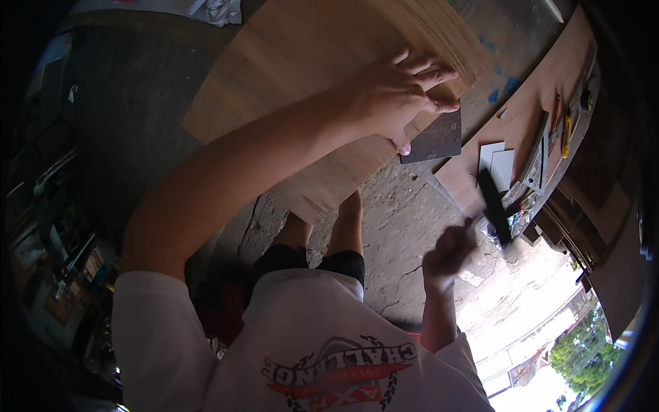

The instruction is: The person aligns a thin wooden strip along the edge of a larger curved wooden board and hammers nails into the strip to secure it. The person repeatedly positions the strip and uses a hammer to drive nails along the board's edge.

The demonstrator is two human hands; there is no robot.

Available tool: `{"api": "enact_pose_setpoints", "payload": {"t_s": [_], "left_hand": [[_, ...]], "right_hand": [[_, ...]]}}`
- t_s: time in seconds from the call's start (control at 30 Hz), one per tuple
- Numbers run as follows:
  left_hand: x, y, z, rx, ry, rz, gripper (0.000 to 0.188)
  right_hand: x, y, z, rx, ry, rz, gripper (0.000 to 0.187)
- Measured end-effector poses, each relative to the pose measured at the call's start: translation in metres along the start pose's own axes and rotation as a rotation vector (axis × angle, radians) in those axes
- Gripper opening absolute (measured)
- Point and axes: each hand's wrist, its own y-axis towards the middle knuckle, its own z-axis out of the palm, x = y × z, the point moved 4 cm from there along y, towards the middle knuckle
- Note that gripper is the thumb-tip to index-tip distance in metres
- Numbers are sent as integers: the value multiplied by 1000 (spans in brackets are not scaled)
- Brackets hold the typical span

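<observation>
My left hand (405, 96) lies with spread fingers on a wide brown plywood panel (274, 62), near its right end. That end shows a layered strip of wood (449, 34) along the edge, and the thumb reaches the near edge. Partly under the panel, just below the hand, is a dark square plate (439, 141). To the right and nearer my body, my right hand (449, 254) is closed around the handle of a hammer. The dark hammer head (495, 206) is raised apart from the panel and smeared by motion.
At the right, a curved-looking wooden surface (473, 178) carries white cards (498, 165), a yellow-handled cutter (567, 136) and other tools. Cracked concrete floor (391, 226) lies beneath. Dark cluttered shelving (55, 254) stands at left. Crumpled white plastic (218, 10) lies at the far side.
</observation>
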Motion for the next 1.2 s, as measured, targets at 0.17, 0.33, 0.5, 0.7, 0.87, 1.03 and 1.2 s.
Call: {"api": "enact_pose_setpoints", "payload": {"t_s": [0.17, 0.33, 0.5, 0.7, 0.87, 1.03, 1.2], "left_hand": [[0, 0, 0, 15, 11, 4, 104], [1, 1, -1, -8, 24, 13, 103], [1, 0, -3, -31, 54, 18, 102], [1, 2, -2, -18, 37, 17, 103], [0, -1, -3, -29, 10, 20, 103], [0, -1, -7, -37, -25, 25, 103], [-4, -2, -13, -17, -13, 5, 103]], "right_hand": [[-5, -9, -12, -114, 155, 241, 28], [-4, -12, -5, -50, 99, 162, 18], [-10, -20, -5, -105, 249, 294, 26], [-12, -16, 12, 239, 42, 233, 25], [-11, -13, -18, -212, 375, 307, 31], [-20, -24, 8, 85, -89, 129, 31], [-52, -39, 8, 60, 233, 461, 29]]}}
